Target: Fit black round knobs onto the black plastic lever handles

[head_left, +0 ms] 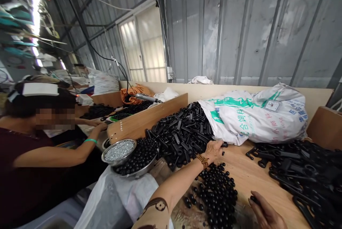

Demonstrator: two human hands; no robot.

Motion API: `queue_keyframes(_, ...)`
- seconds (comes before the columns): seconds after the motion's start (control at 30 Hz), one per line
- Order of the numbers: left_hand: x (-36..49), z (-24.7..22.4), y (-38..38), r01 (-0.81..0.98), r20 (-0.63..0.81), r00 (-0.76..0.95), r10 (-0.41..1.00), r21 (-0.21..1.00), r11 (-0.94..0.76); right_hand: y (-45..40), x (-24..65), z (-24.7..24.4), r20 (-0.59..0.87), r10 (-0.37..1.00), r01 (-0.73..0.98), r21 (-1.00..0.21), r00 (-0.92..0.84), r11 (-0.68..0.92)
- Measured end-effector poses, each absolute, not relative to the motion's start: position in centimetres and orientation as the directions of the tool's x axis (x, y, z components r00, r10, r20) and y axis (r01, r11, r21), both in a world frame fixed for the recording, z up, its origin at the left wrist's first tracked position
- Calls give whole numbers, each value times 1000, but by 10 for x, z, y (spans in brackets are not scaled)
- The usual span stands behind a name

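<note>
My left hand (213, 150), with a beaded bracelet at the wrist, reaches to the mouth of the white woven sack. Its fingers are closed around a small black plastic piece (224, 144), mostly hidden by them. On its left lies a large heap of black plastic handles (183, 133) spilling from the sack. Below it, black balls (217, 193) are piled at the table's near edge. At the lower right, my right hand (267, 213) pinches a small black part (254, 199) between its fingers; which kind of part is unclear.
The white sack (256, 118) lies across the wooden table (242, 163). Black hook-shaped parts (307, 172) are heaped at right. Metal bowls hold silvery bits (119, 151) and black balls (141, 156). Past a wooden divider (149, 120), a co-worker (40, 150) sits at left.
</note>
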State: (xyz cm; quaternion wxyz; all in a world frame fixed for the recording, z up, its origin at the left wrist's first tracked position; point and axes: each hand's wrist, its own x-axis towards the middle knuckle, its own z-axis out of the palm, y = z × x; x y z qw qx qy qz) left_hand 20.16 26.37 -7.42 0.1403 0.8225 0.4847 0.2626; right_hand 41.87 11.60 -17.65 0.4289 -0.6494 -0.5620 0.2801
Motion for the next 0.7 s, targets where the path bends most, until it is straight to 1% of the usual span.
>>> queue_keyframes(0.07,200,-63,246,619,308,329,893,643,-450,116,415,-168,98,951,401,-916,293,-29)
queue_keyframes(0.13,199,-57,221,480,270,308,912,784,-395,111,409,-156,63,932,273,-961,357,-40)
queue_keyframes(0.2,198,-57,189,333,201,322,925,891,-309,102,398,-141,18,932,94,-995,362,-18)
queue_keyframes(0.27,195,-60,155,204,120,357,926,958,-203,89,385,-127,5,955,-138,-989,298,48)
queue_keyframes(0.33,191,-64,124,108,43,417,908,990,-96,74,371,-115,22,978,-371,-923,206,99)
queue_keyframes(0.37,189,-65,110,71,7,451,893,997,-44,67,364,-110,29,988,-453,-886,152,96)
queue_keyframes(0.43,187,-67,86,-9,-73,516,854,996,91,53,352,-103,45,997,-555,-828,63,72)
queue_keyframes(0.53,190,-67,61,-124,-145,578,803,957,262,34,342,-98,73,997,-620,-783,-4,55)
queue_keyframes(0.7,196,-63,47,-183,-148,539,829,941,286,15,345,-98,72,997,-656,-754,-28,36)
